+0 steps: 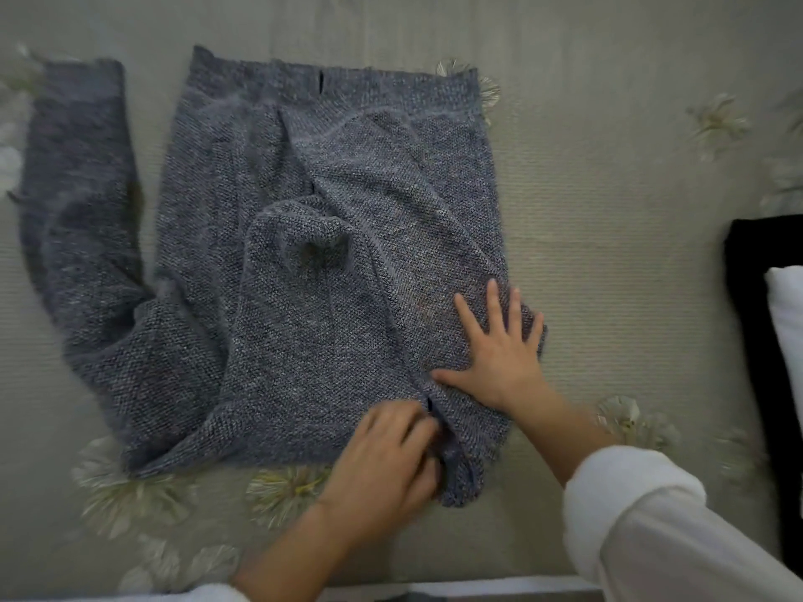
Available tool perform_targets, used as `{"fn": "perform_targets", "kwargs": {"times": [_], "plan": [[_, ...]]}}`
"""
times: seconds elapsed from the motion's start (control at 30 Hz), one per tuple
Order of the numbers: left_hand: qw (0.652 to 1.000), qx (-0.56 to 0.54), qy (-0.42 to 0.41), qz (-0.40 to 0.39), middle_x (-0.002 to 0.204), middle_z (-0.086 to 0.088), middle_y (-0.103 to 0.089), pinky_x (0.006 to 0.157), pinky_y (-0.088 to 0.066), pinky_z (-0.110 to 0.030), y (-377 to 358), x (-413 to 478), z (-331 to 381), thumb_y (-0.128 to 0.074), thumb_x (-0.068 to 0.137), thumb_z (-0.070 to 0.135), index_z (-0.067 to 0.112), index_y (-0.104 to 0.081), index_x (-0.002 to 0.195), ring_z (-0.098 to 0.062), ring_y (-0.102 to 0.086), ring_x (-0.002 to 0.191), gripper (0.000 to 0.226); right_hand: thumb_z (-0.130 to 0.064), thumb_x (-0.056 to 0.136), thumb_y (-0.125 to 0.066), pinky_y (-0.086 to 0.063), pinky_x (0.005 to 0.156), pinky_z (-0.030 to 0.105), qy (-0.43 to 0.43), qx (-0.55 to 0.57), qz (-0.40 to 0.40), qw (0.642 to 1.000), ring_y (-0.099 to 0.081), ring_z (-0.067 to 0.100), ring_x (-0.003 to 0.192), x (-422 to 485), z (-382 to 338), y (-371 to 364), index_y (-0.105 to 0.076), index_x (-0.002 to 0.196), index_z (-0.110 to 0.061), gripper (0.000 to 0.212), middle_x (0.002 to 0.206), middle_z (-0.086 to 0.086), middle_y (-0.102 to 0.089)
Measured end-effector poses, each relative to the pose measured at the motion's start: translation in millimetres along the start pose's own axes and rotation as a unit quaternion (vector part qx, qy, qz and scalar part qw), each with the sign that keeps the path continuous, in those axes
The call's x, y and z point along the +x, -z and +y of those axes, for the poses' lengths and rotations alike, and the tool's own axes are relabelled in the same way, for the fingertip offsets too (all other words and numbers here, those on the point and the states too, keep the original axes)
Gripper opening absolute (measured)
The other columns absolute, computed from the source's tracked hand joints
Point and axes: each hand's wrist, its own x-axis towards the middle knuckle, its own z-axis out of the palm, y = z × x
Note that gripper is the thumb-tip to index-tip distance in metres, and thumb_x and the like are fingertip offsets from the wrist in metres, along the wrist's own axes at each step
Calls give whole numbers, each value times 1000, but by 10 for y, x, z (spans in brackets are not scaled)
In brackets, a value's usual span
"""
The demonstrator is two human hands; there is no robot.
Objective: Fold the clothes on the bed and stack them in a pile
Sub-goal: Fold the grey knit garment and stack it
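A grey-blue knitted sweater lies spread on the bed, its right sleeve folded in across the body and its left sleeve stretched out to the far left. My right hand lies flat with spread fingers on the sweater's right side, pressing the folded part down. My left hand is at the sweater's near edge, fingers curled into the knit fabric by the neck opening; the hand is blurred.
The bed cover is pale green-grey with white flower prints. A black folded item with something white on it sits at the right edge. The bed's near edge runs along the bottom.
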Motion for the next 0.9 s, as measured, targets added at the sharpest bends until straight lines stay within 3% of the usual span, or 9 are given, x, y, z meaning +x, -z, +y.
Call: {"fn": "perform_targets", "kwargs": {"times": [0.03,0.1,0.13,0.2,0.37,0.57,0.7,0.77,0.9], "plan": [[999,15,44,-10,124,-5,-55,110,-34,-41,5,-7,-57,-48,84,35,17,-57,117,-23,-47,123,38,-91,64,-39,18,106,64,-11,7,-13,1000,38,35,136,-22,-16,-27,29,142,-40,116,147,6,42],[990,50,108,-80,150,-6,-34,120,-7,-44,-9,-16,-156,-40,92,40,20,-39,140,-24,-21,144,52,-90,66,-37,17,106,64,-22,25,-27,999,35,34,138,-23,-48,-42,28,143,-42,112,150,4,38],[986,65,110,-110,158,-2,-17,118,7,-40,-53,-36,-208,-35,95,43,23,-24,149,-21,-4,148,58,-89,68,-37,17,106,63,-29,40,-28,998,33,33,139,-11,-62,-29,25,144,-43,108,152,3,35],[986,71,85,-128,161,4,2,113,19,-34,-127,-71,-292,-29,98,45,27,-6,153,-14,15,146,62,-83,75,-39,17,108,61,-55,78,-18,995,27,30,142,8,-117,15,13,148,-44,98,157,1,25],[991,11,132,10,158,7,-19,111,22,-23,69,-238,-490,-35,98,33,24,-28,148,0,13,141,51,-42,90,-53,6,115,56,-88,219,68,970,8,18,148,-62,-656,167,-15,152,-24,74,162,-1,-1],[928,-30,294,228,154,-6,-31,118,0,-41,608,-705,-1107,-49,95,17,13,-48,135,-16,-6,146,40,-35,91,-53,7,116,47,105,179,136,969,11,14,147,-126,-1649,281,-9,152,-24,77,162,-3,4],[836,-71,424,341,146,-18,-37,111,-19,-47,978,-1039,-1670,-43,88,28,6,-49,132,-34,-29,136,50,-54,88,-56,1,115,58,172,141,-17,975,20,26,145,-79,-2235,147,10,150,-37,92,158,-4,25],[757,-172,505,377,138,-21,-44,108,-25,-46,1116,-1178,-1983,-42,87,32,5,-46,133,-35,-37,128,54,-63,82,-59,0,112,64,147,84,-100,980,24,35,143,-34,-2418,46,20,147,-40,105,154,1,34],[586,-425,576,380,108,-19,-59,91,-46,-42,1277,-1248,-2572,-45,96,31,4,-57,113,-32,-56,106,33,-71,72,-63,-19,107,70,110,-35,-121,986,11,46,142,110,-2595,55,27,145,-34,122,155,12,27]]}}
